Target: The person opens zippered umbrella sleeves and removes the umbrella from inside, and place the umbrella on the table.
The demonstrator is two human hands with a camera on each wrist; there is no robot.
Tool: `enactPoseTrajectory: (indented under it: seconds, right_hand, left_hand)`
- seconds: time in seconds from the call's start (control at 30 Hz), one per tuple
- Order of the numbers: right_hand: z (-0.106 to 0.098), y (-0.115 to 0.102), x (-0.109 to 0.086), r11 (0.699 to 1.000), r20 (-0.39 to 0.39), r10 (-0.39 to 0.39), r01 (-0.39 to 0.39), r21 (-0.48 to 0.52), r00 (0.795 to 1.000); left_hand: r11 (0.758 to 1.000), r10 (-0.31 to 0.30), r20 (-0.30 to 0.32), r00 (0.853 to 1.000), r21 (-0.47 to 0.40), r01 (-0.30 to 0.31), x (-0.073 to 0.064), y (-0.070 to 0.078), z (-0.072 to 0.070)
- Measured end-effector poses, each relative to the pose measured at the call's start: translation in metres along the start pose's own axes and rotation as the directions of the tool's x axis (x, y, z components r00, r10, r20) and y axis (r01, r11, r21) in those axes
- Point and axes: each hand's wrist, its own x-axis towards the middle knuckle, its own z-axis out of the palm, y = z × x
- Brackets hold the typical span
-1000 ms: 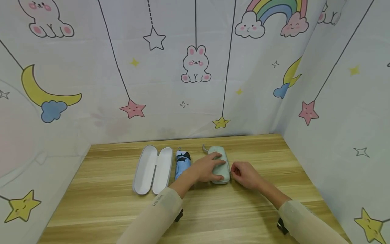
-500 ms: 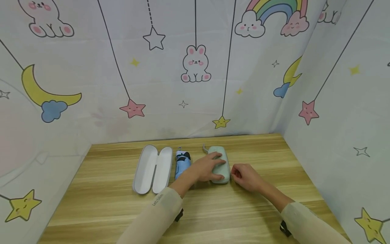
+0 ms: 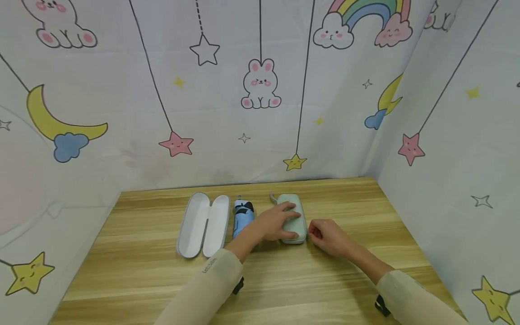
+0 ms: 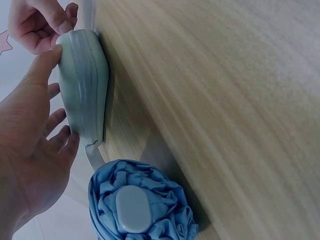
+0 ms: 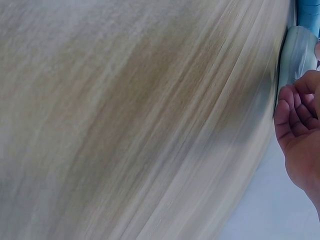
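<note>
Unmoved: umbrella [image 3: 243, 218] beside open case [image 3: 203, 225]

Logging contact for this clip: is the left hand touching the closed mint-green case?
Touching. In the head view the left hand lies on top of the closed mint-green case; the left wrist view shows its thumb against the case's edge.

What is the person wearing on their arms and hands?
Both arms are in long, thin, pale beige sleeves that reach the wrists. The left sleeve has small dark lettering near its cuff, too small to read. A black strap shows under each forearm, on the left and on the right. The left hand and the right hand are bare, with no gloves; no rings or watch show.
</note>
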Motion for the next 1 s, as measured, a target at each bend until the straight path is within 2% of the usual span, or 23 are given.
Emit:
enactPoseTrajectory:
  seconds: [0.17,1.0]
  right_hand:
    - [-0.0008,-0.0021,-0.0002,0.999,0.031,0.035,-0.035,-0.005,0.999]
    - [0.0002,-0.0078,-0.0060,0.998,0.097,0.039,-0.044,0.050,0.995]
  left_hand:
    - [1.000,0.003,-0.004,1.000,-0.012,-0.003,0.0004,-0.0005,-0.0004]
    - [1.000,-0.004,-0.013,1.000,-0.026,0.004,0.0013,-0.0034,0.0037]
